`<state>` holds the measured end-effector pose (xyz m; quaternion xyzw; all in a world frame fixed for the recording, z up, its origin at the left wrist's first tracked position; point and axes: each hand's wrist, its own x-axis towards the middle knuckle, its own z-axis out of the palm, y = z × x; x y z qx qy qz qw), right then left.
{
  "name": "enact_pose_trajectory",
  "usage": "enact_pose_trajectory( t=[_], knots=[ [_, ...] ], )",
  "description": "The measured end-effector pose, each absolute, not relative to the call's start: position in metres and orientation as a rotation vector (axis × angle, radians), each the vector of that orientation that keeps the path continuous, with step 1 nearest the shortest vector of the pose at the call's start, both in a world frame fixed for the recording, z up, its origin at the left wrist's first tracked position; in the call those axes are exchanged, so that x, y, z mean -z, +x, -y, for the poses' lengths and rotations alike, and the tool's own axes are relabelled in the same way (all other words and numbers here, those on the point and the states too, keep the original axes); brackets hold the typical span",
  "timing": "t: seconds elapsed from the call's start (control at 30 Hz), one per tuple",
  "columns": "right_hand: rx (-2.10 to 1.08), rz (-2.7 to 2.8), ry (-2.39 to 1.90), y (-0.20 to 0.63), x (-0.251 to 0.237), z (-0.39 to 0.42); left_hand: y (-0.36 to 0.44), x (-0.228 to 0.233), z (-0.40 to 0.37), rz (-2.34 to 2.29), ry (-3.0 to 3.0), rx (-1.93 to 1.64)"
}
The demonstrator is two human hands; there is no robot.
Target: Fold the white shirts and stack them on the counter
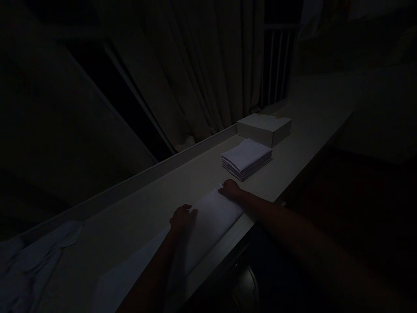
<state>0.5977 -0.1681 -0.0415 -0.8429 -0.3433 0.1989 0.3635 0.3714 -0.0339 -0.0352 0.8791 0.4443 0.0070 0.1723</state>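
In the head view, both arms are stretched over the tabletop (146, 206), hands apart. A white cloth (211, 219) is laid along the near edge; its far corner is pinched by the right hand (230, 189). Whether it is gripped by the left hand (182, 217) cannot be told. The dim room's curtains (202, 65) are hung beyond the far edge.

We have free passage on the desk (156, 198) alongside the raised ledge (195, 153), between the crumpled cloth (42, 256) and the left hand (181, 218). Beyond the right hand (230, 190), the folded stack (246, 157) and the box (260, 129) (farther along) obstruct us.
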Motion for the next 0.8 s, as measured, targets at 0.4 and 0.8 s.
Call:
enact_pose_trajectory(
  t=[0.4,0.8],
  knots=[
    [-0.403,1.240,-1.920,0.606,0.051,0.152,0.368,0.042,-0.001,-1.078,2.419,-0.035],
    [-0.361,1.135,-2.125,0.603,0.070,0.134,0.365,0.051,-0.010,-1.193,2.316,-0.131]
  ],
)
